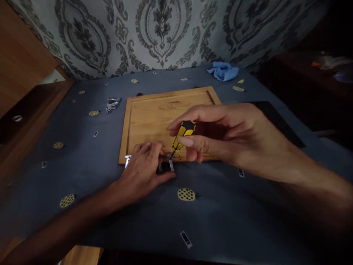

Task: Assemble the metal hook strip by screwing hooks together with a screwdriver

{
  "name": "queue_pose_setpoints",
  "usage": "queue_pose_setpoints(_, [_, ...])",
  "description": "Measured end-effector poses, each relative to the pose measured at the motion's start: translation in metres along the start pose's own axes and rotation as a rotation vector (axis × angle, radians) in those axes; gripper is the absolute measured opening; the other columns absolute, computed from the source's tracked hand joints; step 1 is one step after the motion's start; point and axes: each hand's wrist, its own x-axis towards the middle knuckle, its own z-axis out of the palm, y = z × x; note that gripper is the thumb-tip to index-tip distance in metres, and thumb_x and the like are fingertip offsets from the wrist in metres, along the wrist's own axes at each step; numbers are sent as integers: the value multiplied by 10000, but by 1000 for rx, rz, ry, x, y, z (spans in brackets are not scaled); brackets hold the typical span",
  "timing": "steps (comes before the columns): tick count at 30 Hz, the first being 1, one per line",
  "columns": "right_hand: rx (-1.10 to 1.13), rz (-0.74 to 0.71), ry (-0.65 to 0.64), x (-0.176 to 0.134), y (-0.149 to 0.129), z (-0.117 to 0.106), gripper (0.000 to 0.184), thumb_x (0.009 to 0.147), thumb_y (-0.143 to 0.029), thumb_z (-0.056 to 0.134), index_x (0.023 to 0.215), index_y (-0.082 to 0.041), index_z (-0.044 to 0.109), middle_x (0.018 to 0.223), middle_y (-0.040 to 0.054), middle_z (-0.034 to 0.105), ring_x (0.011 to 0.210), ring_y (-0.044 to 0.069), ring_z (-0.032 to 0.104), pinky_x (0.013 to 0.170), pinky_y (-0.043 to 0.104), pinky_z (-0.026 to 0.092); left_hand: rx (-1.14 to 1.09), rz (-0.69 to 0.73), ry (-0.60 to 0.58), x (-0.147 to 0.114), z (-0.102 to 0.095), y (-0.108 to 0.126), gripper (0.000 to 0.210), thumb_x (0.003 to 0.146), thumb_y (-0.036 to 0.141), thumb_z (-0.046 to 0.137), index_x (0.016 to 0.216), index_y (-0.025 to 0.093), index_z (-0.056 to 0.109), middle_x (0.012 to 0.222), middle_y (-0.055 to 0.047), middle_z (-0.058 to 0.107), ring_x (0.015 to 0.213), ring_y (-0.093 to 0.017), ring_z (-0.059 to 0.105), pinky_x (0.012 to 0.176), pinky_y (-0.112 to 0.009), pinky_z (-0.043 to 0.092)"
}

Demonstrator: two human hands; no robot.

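A small screwdriver [184,135] with a yellow and black handle is pinched between the fingers and thumb of my right hand [234,138]. Its tip points down at a metal hinge [171,164] on the near edge of a framed wooden panel [154,117]. My left hand [143,165] rests on that same edge, its thumb against the lower end of the hinge and its curled fingers on the wood, holding the hinge in place. Part of the hinge is hidden by my left hand. Another metal hinge [127,161] shows at the panel's near left corner.
Several loose metal hinge parts [112,104] lie left of the panel on the blue-grey tablecloth [91,173]. A blue cloth [224,71] sits at the back right. A flat black object [281,121] lies behind my right hand. Wooden furniture [24,48] borders the left side.
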Motion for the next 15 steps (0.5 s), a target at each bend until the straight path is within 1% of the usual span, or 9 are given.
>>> queue_pose_setpoints(2, [-55, -37, 85, 0, 3, 3, 159, 845, -318, 782, 905, -215, 677, 703, -32, 674, 555, 90, 604, 502, 207, 539, -9, -1, 2, 0, 0, 0, 471, 761, 277, 860, 1055, 244, 493, 1082, -43, 709, 1036, -302, 666, 890, -465, 514])
queue_pose_setpoints(4, [-81, -64, 149, 0, 4, 5, 216, 809, -342, 822, 799, -221, 643, 783, -21, 694, 544, 76, 579, 476, 205, 517, -18, -1, -3, 0, 1, 0, 475, 764, 264, 856, 1067, 249, 490, 1098, -42, 710, 1052, -304, 665, 904, -473, 511])
queue_pose_setpoints(6, [-73, -76, 146, 0, 4, 5, 192, 808, -311, 816, 825, -227, 644, 828, -28, 680, 551, 69, 580, 478, 201, 521, -22, 5, -5, 0, 1, 0, 484, 765, 259, 857, 1076, 250, 487, 1108, -43, 709, 1066, -307, 662, 918, -479, 504])
queue_pose_setpoints(8, [-66, -75, 89, 1, 3, 3, 174, 834, -291, 776, 958, -235, 668, 836, -35, 662, 575, 78, 612, 498, 201, 544, -16, 15, -5, 0, 1, 0, 490, 765, 268, 863, 1081, 245, 489, 1116, -47, 706, 1070, -308, 658, 925, -480, 497])
queue_pose_setpoints(11, [-12, -5, -19, 1, 0, -2, 262, 897, -271, 675, 1157, -236, 661, 836, -25, 702, 663, 116, 693, 618, 250, 620, -2, 12, -2, 0, 0, 0, 477, 758, 279, 874, 1041, 236, 493, 1077, -44, 707, 1035, -300, 656, 910, -469, 498])
queue_pose_setpoints(12, [8, 19, -27, 0, 0, -2, 271, 902, -273, 668, 1170, -231, 664, 802, -28, 704, 667, 123, 698, 635, 261, 625, -1, 9, -5, 1, 0, 0, 473, 756, 281, 875, 1029, 236, 491, 1065, -44, 707, 1026, -299, 655, 905, -466, 500])
queue_pose_setpoints(13, [15, 35, -14, 0, 0, -1, 256, 894, -281, 683, 1143, -223, 677, 769, -30, 699, 655, 125, 690, 629, 263, 621, 0, 6, -5, 1, 0, 0, 471, 757, 284, 875, 1023, 236, 488, 1059, -45, 706, 1020, -299, 654, 900, -465, 502])
queue_pose_setpoints(15, [-16, 12, 65, -1, 1, 2, 214, 838, -327, 771, 1000, -211, 692, 723, -30, 672, 589, 114, 635, 544, 241, 569, 5, 5, -4, 0, 0, 0, 469, 764, 297, 867, 1031, 237, 487, 1072, -51, 703, 1023, -306, 651, 895, -469, 506])
